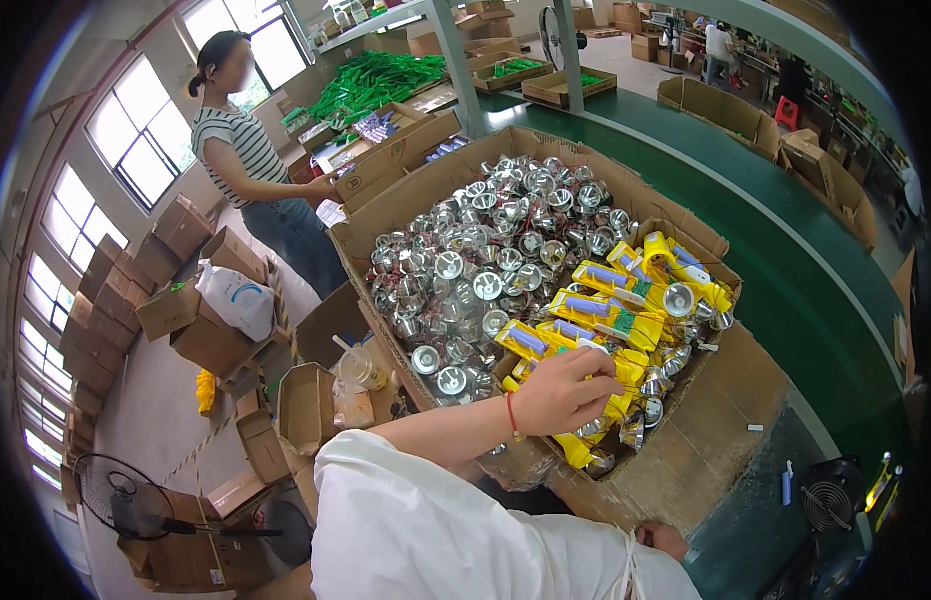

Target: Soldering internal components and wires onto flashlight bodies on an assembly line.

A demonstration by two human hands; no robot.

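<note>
- Over the near right part of a large cardboard box [635, 185], the left hand [565, 392] is bent at the wrist, back of the hand upward, fingers curled and drawn close together.
- Behind that hand, the left forearm [445, 428] slants out of a white sleeve [370, 465] and crosses the box's near edge; a red bracelet [512, 415] circles the wrist.
- Directly under and beyond the left fingers lie yellow pieces [635, 330] bearing lavender cylinders [526, 340], heaped inside the box; whether the fingers grip one cannot be told, as the hand covers its own contact.
- Well apart from the left hand, nearer the body, the right hand [665, 540] sits low at the near edge of the desk [735, 515], partly hidden by the white garment; its grip cannot be told.
- Ahead and to the left of the left hand, silver reflector cups [487, 286] with thin wires fill most of the box.
- Between the two hands and to their right, a flat cardboard sheet [710, 450] lies on the desk.
- Right of the right hand are a loose blue cylinder [786, 485] and a round black grille [826, 505].
- Far left of both hands, a co-worker in a striped top [245, 145] stands reaching to another carton [390, 165].
</note>
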